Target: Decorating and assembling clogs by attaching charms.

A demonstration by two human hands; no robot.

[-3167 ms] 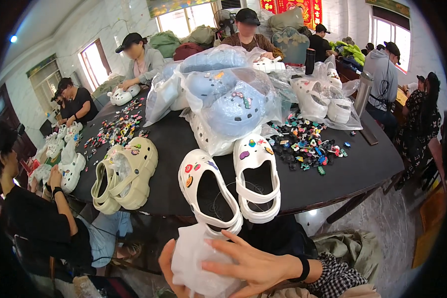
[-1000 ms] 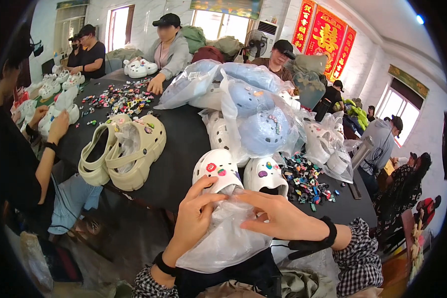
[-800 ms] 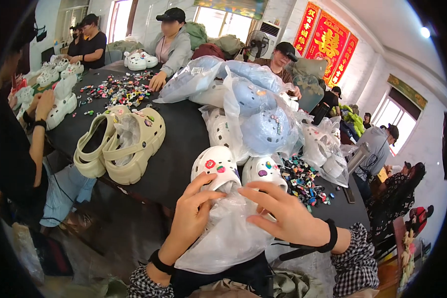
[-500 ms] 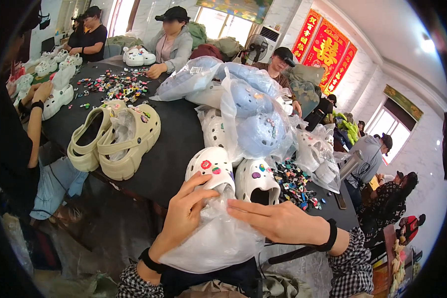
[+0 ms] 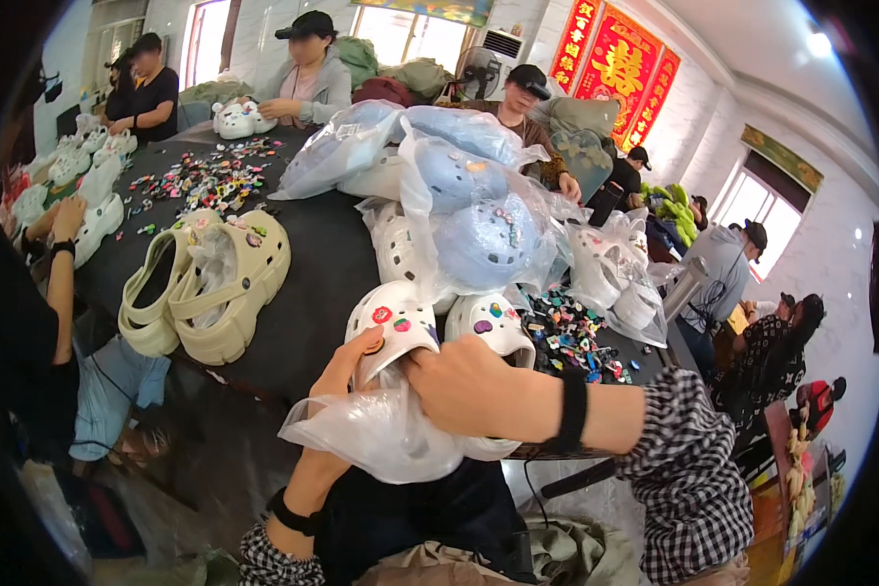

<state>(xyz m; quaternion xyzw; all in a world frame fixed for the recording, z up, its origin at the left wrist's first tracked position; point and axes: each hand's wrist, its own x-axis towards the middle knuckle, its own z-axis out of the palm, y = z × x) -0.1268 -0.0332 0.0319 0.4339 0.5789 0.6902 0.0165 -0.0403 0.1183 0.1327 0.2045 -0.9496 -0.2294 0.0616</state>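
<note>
Fingers (image 5: pixel 428 365) of the right hand (image 5: pixel 483 388) curl at a white clog (image 5: pixel 393 338), hold hidden; left fingers (image 5: pixel 356 350) grip its side.

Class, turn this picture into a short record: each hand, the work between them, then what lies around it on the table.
Left hand: the left hand has its thumb against the left-hand white clog; other fingers mostly hidden
Right hand: the right hand is at that clog's opening, fingertips hidden
Between hands: crumpled translucent plastic
Beside it: second white clog, with colourful charms
Table left: beige clogs; loose charms farther back
Table middle: bagged blue clogs
Table right: charm heap; bagged white clogs
</note>
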